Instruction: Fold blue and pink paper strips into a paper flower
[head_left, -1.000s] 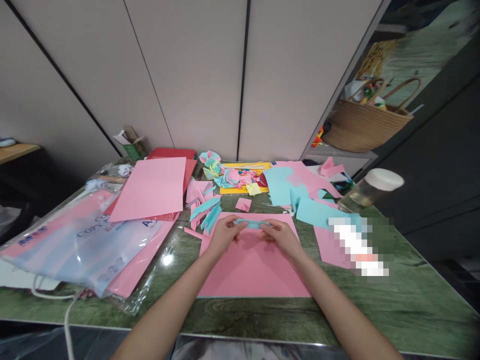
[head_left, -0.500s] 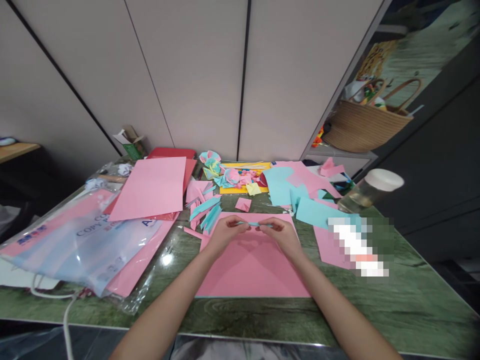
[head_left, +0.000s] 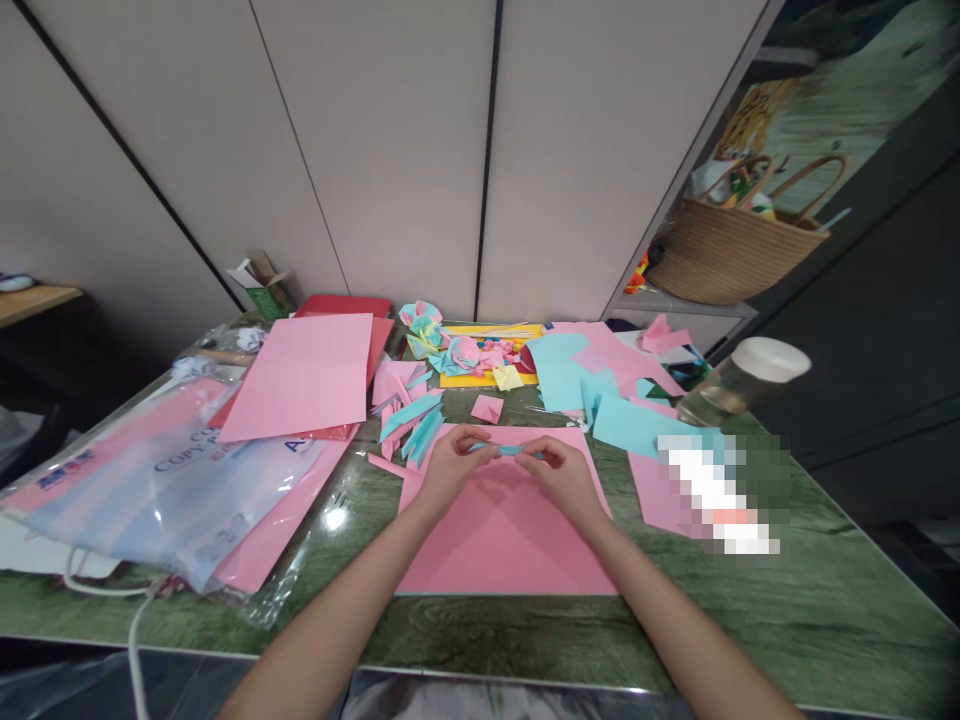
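Currently pinched between left hand [head_left: 454,465] and right hand [head_left: 561,475], each grip closed thumb-to-finger: one blue paper strip [head_left: 510,450], over far edge of pink sheet [head_left: 510,545] by desk's [head_left: 847,620] near edge; slightly more face showing than half a second ago, presumably still being worked.

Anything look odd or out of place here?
Yes: a pixelated patch on the right of the table obscures whatever lies there. The bottle behind appears tilted, possibly lens distortion. The held blue strip looks fine.
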